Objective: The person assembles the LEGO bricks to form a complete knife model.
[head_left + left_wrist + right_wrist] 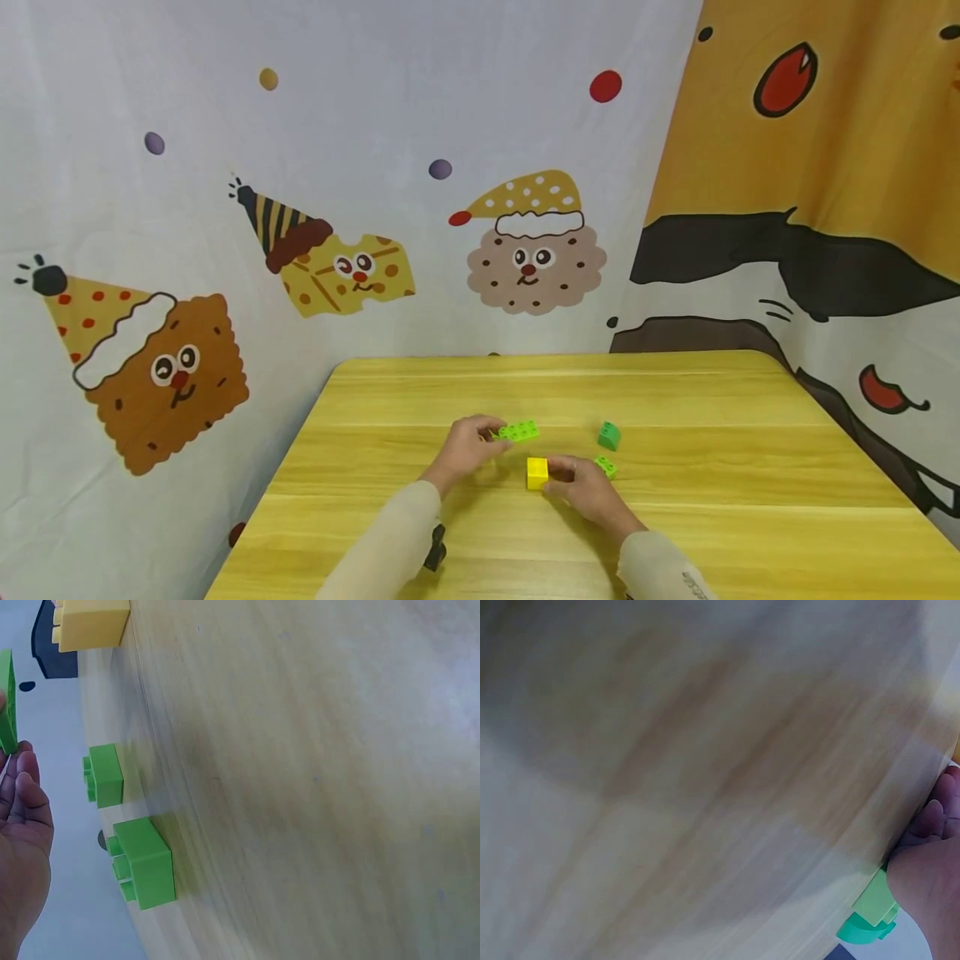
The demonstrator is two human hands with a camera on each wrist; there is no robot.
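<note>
My left hand (467, 452) pinches a flat light-green toy building brick (520, 431) at its left end. The left wrist view shows this light-green brick (7, 705) raised above the table. With thumb and fingers, my right hand (588, 490) grips a yellow toy brick (537, 473) low over the table, close in front of the light-green one. Studs on the yellow brick (94, 624) show in the left wrist view. Only its edge appears past the right fingers in the right wrist view.
Just right of my right hand lies a light-green brick (606, 467), with a darker green curved brick (609, 436) behind it. Two other green bricks, one smaller (106, 776) and one larger (144, 862), stand on the wooden table (360, 483). A printed cloth (375, 125) hangs behind.
</note>
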